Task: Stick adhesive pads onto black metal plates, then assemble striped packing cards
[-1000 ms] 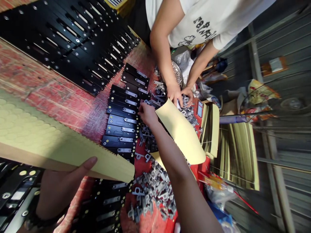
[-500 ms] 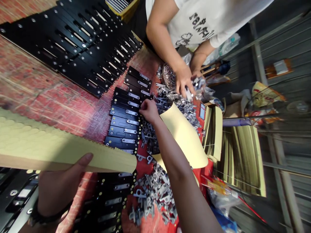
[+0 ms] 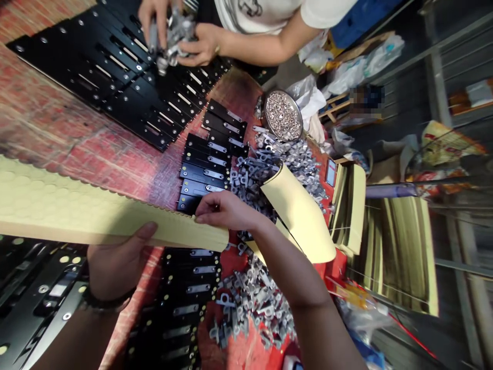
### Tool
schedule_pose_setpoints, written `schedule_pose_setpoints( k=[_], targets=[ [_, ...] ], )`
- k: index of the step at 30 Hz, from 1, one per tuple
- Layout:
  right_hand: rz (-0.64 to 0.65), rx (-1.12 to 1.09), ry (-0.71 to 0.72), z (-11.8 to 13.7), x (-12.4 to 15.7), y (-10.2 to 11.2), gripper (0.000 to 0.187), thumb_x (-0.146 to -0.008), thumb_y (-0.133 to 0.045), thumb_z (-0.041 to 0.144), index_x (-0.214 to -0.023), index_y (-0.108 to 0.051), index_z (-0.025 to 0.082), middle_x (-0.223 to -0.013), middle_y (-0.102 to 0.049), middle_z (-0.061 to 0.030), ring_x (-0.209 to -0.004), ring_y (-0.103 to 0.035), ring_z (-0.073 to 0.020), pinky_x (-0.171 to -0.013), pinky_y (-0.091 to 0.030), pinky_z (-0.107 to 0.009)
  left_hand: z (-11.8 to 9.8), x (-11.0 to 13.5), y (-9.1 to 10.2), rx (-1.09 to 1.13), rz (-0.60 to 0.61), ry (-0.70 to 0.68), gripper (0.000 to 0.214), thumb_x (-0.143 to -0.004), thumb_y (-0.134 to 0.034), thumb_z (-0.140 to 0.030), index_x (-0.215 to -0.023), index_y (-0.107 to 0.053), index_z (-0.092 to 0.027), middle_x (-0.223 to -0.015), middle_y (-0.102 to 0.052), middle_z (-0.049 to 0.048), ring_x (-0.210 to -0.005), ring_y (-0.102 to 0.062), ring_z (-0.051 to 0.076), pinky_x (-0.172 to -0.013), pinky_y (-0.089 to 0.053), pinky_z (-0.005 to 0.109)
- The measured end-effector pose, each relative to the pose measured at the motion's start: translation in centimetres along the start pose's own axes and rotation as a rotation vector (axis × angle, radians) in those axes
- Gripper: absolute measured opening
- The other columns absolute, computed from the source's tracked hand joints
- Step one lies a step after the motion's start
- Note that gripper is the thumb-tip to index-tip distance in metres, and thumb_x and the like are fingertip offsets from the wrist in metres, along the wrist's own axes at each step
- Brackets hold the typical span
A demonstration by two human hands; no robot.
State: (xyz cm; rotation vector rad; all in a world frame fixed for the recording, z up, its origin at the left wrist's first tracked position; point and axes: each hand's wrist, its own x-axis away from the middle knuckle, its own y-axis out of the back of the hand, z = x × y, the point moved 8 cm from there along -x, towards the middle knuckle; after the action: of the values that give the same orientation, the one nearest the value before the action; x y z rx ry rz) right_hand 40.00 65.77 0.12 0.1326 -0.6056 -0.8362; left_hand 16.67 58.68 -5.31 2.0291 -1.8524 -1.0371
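Note:
My left hand (image 3: 119,262) holds a long pale-yellow strip of round stickers (image 3: 96,210) from below, thumb along its lower edge. My right hand (image 3: 227,210) is at the strip's upper edge, thumb and forefinger pinched on what looks like a round yellow sticker, mostly hidden by the fingertips. Just above that hand lies an overlapping row of black metal plates (image 3: 196,172), each with a silver lever, some with yellow dots. More plates of this kind (image 3: 188,298) continue below the strip, in shadow.
Loose silver metal clips (image 3: 258,303) lie heaped to the right, beside a curled yellow sheet (image 3: 304,216). Beyond are a bowl of rivets (image 3: 284,115) and stacked yellow sheets (image 3: 348,205). Opposite, a co-worker's hands (image 3: 204,43) hold metal clips over larger black plates (image 3: 127,92).
My right hand has come back from the black plates to the sticker strip's edge. The co-worker's hands have moved left with a bunch of clips, uncovering the bowl. The view has shifted slightly.

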Motion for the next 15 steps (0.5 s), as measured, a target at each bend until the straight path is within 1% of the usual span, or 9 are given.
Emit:
schedule_pose_setpoints(
  k=[2,4,6,7,9,10,13,14,15],
  targets=[
    [-0.044,0.024,-0.027,-0.1,-0.1,0.0,0.016,-0.084,-0.078,0.031,-0.087,-0.069,0.018,-0.082,-0.069,0.0003,-0.076,-0.061,-0.0137,-0.072,-0.047,-0.026,-1.0,-0.3,-0.1,-0.051,-0.020,-0.076,0.037,-0.079,-0.083,-0.031,-0.114,-0.080,-0.022,-0.104,-0.081,0.0068,-0.096,-0.077,0.029,-0.101,-0.058,0.057],
    [-0.078,0.032,-0.030,-0.5,-0.3,0.4,0.016,-0.082,-0.080,0.027,-0.088,-0.068,0.018,-0.082,-0.067,0.0011,-0.076,-0.059,-0.0135,-0.071,-0.045,-0.025,-2.5,-0.4,0.0,-0.143,-0.065,-0.205,0.031,-0.084,-0.078,-0.029,-0.114,-0.080,-0.021,-0.105,-0.082,0.0075,-0.091,-0.078,0.028,-0.095,-0.062,0.052],
    [-0.060,0.011,-0.019,-0.8,-0.6,0.5,0.016,-0.082,-0.080,0.025,-0.085,-0.066,0.018,-0.079,-0.065,0.0023,-0.074,-0.058,-0.0130,-0.070,-0.044,-0.025,-3.5,-0.5,0.0,-0.205,-0.080,-0.275,0.028,-0.086,-0.074,-0.026,-0.113,-0.080,-0.018,-0.105,-0.082,0.0101,-0.089,-0.078,0.029,-0.093,-0.062,0.052],
    [-0.039,-0.008,-0.016,-0.9,-0.7,0.4,0.016,-0.082,-0.080,0.026,-0.084,-0.066,0.018,-0.078,-0.063,0.0030,-0.073,-0.057,-0.0127,-0.070,-0.044,-0.025,-3.7,-0.6,-0.1,-0.226,-0.072,-0.275,0.028,-0.086,-0.074,-0.026,-0.112,-0.081,-0.017,-0.104,-0.081,0.0115,-0.090,-0.078,0.031,-0.094,-0.062,0.054],
    [-0.006,-0.050,-0.024,-1.0,-0.8,0.0,0.019,-0.081,-0.081,0.028,-0.082,-0.065,0.018,-0.075,-0.061,0.0041,-0.071,-0.055,-0.0123,-0.068,-0.043,-0.024,-3.4,-1.0,-0.6,-0.225,-0.018,-0.170,0.030,-0.084,-0.076,-0.030,-0.110,-0.082,-0.017,-0.103,-0.081,0.0118,-0.093,-0.078,0.034,-0.099,-0.058,0.060],
    [0.001,-0.068,-0.029,-1.0,-0.7,-0.1,0.021,-0.080,-0.082,0.029,-0.081,-0.064,0.019,-0.074,-0.061,0.0045,-0.070,-0.054,-0.0122,-0.067,-0.042,-0.024,-2.9,-1.2,-0.9,-0.199,0.014,-0.069,0.030,-0.084,-0.075,-0.033,-0.108,-0.082,-0.017,-0.104,-0.082,0.0107,-0.096,-0.078,0.034,-0.102,-0.056,0.061],
    [0.028,-0.121,0.002,-0.2,-0.2,-0.5,0.022,-0.079,-0.083,0.030,-0.081,-0.065,0.019,-0.073,-0.061,0.0046,-0.069,-0.054,-0.0121,-0.066,-0.043,-0.024,-0.5,-1.5,-1.4,0.000,0.045,0.350,0.033,-0.085,-0.072,-0.040,-0.108,-0.081,-0.018,-0.110,-0.081,0.0081,-0.105,-0.076,0.032,-0.108,-0.053,0.058],
    [0.039,-0.137,0.030,0.1,0.0,-0.3,0.021,-0.079,-0.083,0.030,-0.082,-0.065,0.019,-0.073,-0.062,0.0040,-0.070,-0.056,-0.0125,-0.066,-0.045,-0.025,0.1,-1.5,-1.5,0.076,0.049,0.462,0.034,-0.086,-0.070,-0.041,-0.110,-0.080,-0.018,-0.112,-0.080,0.0082,-0.108,-0.075,0.031,-0.109,-0.053,0.057],
    [0.036,-0.150,0.058,0.3,0.1,0.2,0.021,-0.079,-0.083,0.031,-0.083,-0.066,0.020,-0.075,-0.064,0.0031,-0.071,-0.058,-0.0130,-0.067,-0.046,-0.025,0.5,-1.5,-1.6,0.127,0.051,0.536,0.035,-0.087,-0.069,-0.041,-0.111,-0.079,-0.018,-0.112,-0.080,0.0085,-0.110,-0.074,0.032,-0.110,-0.052,0.058]
  ],
)
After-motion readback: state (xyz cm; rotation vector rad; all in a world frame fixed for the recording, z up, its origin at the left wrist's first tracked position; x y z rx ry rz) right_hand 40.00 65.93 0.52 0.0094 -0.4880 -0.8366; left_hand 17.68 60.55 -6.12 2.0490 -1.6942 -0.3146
